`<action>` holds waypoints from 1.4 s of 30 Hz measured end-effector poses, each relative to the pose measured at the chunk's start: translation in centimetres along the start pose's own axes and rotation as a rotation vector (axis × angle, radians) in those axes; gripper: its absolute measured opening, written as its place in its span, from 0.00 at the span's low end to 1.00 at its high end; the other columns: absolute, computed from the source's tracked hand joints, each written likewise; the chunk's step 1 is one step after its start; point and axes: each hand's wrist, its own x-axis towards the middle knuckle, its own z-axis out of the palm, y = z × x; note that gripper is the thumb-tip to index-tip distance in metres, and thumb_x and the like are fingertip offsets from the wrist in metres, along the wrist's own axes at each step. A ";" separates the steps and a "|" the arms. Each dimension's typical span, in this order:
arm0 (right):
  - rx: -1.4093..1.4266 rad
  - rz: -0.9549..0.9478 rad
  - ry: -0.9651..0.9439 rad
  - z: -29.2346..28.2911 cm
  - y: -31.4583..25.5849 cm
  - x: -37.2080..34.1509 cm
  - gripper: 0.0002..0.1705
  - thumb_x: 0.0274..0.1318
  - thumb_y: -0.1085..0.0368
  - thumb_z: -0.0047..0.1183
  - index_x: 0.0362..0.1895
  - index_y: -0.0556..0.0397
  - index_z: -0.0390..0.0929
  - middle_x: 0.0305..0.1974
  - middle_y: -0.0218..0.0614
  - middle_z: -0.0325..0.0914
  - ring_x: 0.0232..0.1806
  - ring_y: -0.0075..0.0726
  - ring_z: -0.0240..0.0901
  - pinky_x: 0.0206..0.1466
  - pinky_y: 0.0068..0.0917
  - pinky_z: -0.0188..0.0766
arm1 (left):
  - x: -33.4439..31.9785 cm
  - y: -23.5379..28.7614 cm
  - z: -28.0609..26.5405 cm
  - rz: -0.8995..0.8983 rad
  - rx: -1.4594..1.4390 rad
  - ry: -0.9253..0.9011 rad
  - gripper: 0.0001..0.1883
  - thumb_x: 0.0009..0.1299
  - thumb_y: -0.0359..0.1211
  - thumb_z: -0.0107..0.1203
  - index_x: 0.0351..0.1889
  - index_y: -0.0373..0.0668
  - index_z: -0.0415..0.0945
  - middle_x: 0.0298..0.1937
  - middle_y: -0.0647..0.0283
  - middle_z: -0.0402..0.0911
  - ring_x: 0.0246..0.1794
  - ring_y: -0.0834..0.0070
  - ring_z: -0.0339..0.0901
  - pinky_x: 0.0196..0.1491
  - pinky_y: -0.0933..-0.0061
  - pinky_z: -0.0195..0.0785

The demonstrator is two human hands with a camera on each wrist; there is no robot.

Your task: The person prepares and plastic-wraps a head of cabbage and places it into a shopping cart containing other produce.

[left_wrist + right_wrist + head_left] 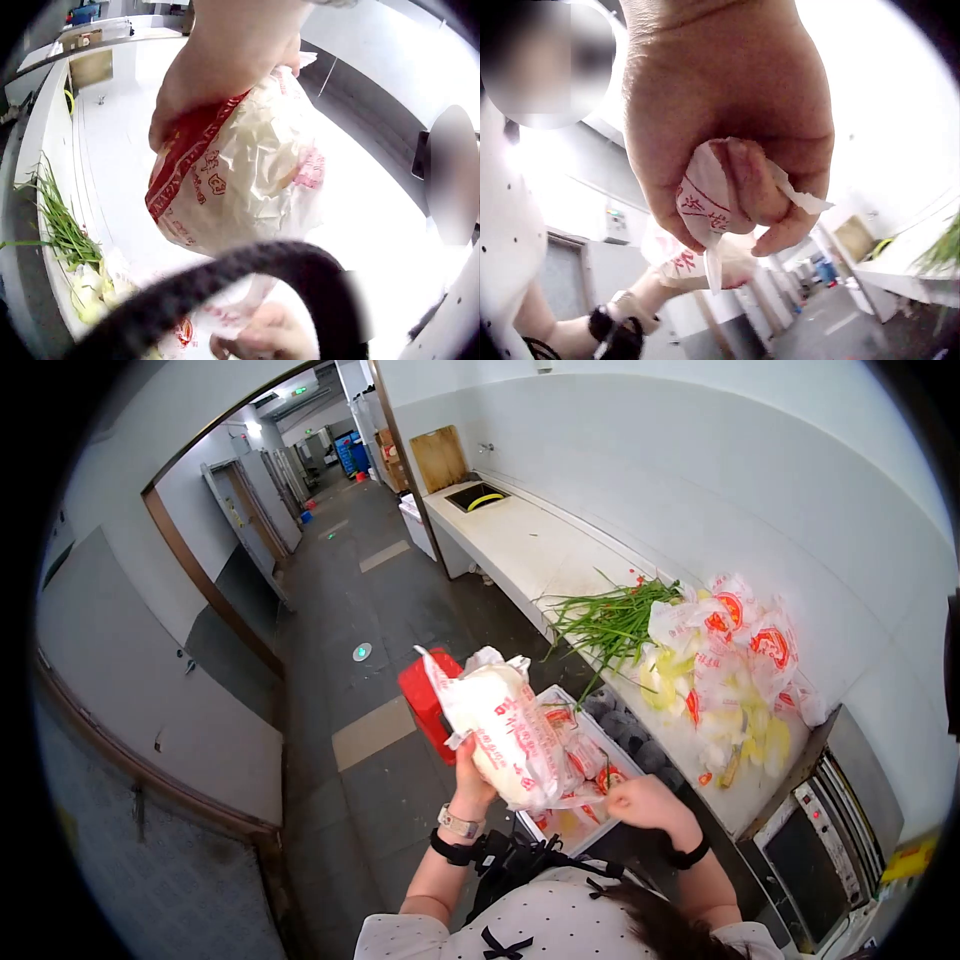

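Note:
A large pale item in a white plastic bag with red print (510, 735) is held up by the left hand (474, 780) at its lower left. In the left wrist view the left hand (225, 67) grips the bag (255, 172) from above. The right hand (731, 127) has its fingers curled round a gathered end of printed plastic (706, 196); in the head view the right hand (642, 803) is at the bag's lower right. Below the bag stands a white crate (572, 848) holding more printed bags.
A red container (427, 700) is beside the crate. Green stalks (625, 622) and a heap of printed bags with yellowish leaves (720, 650) lie on the counter (530, 550), which has a sink (477, 496). An appliance (815, 850) stands at the right.

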 end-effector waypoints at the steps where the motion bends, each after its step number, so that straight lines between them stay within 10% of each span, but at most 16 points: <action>1: -0.008 0.102 0.037 -0.4 1.6 -0.3 0.10 0.45 0.58 0.51 0.26 0.51 0.73 0.23 0.40 0.74 0.26 0.46 0.73 0.28 0.36 0.67 | 0.3 -0.1 -0.8 -0.010 -0.018 -0.015 0.36 0.61 0.50 0.49 0.61 0.37 0.56 0.57 0.53 0.67 0.56 0.59 0.67 0.59 0.58 0.61; 6: 0.555 0.116 0.448 -1.0 1.2 2.3 0.30 0.46 0.62 0.57 0.53 0.54 0.60 0.46 0.50 0.70 0.48 0.47 0.69 0.49 0.34 0.66 | -0.3 0.1 -1.2 -0.039 -0.001 -0.200 0.41 0.56 0.48 0.55 0.64 0.39 0.51 0.60 0.54 0.64 0.58 0.58 0.64 0.60 0.56 0.59; 8: 0.252 -0.189 0.665 -2.8 -3.3 3.6 0.33 0.42 0.63 0.61 0.52 0.57 0.61 0.54 0.49 0.63 0.56 0.47 0.61 0.53 0.38 0.61 | -0.6 -0.4 -0.8 -0.052 0.063 -0.209 0.44 0.54 0.48 0.57 0.65 0.41 0.50 0.61 0.55 0.63 0.59 0.58 0.63 0.61 0.56 0.58; 17: 0.142 -0.106 0.783 0.6 -8.1 4.6 0.18 0.41 0.64 0.62 0.29 0.54 0.64 0.30 0.38 0.64 0.34 0.42 0.63 0.38 0.32 0.62 | 0.8 -2.2 1.1 0.119 0.111 -0.200 0.37 0.60 0.31 0.54 0.65 0.45 0.45 0.63 0.59 0.58 0.62 0.62 0.59 0.61 0.59 0.56; 26: 0.680 0.096 0.890 0.4 0.0 5.0 0.10 0.55 0.68 0.49 0.27 0.55 0.61 0.19 0.27 0.58 0.21 0.19 0.54 0.23 0.21 0.55 | 0.4 -1.1 -0.4 0.033 -0.098 -0.295 0.36 0.63 0.54 0.46 0.63 0.43 0.53 0.60 0.57 0.64 0.58 0.62 0.64 0.59 0.58 0.60; 34: 1.023 0.223 0.191 0.9 7.4 7.8 0.09 0.56 0.63 0.52 0.38 0.54 0.73 0.31 0.25 0.72 0.31 0.18 0.65 0.32 0.17 0.62 | -2.1 -0.3 -1.0 -0.209 -0.178 -0.368 0.33 0.66 0.55 0.40 0.60 0.40 0.58 0.56 0.56 0.68 0.53 0.63 0.70 0.54 0.61 0.66; 36: 1.236 0.451 0.363 0.9 6.2 7.1 0.10 0.56 0.64 0.51 0.40 0.54 0.73 0.36 0.28 0.73 0.36 0.20 0.66 0.39 0.18 0.63 | -2.2 -0.3 -1.1 -0.209 -0.156 -0.362 0.32 0.66 0.55 0.40 0.60 0.40 0.59 0.56 0.55 0.68 0.52 0.64 0.70 0.54 0.61 0.66; 42: 0.682 -0.021 1.053 -3.1 2.9 4.9 0.09 0.55 0.69 0.49 0.41 0.59 0.71 0.40 0.33 0.73 0.43 0.26 0.69 0.49 0.23 0.65 | -1.9 -0.2 -1.2 -0.210 -0.084 -0.350 0.31 0.67 0.53 0.39 0.59 0.39 0.59 0.55 0.55 0.69 0.52 0.64 0.70 0.53 0.61 0.67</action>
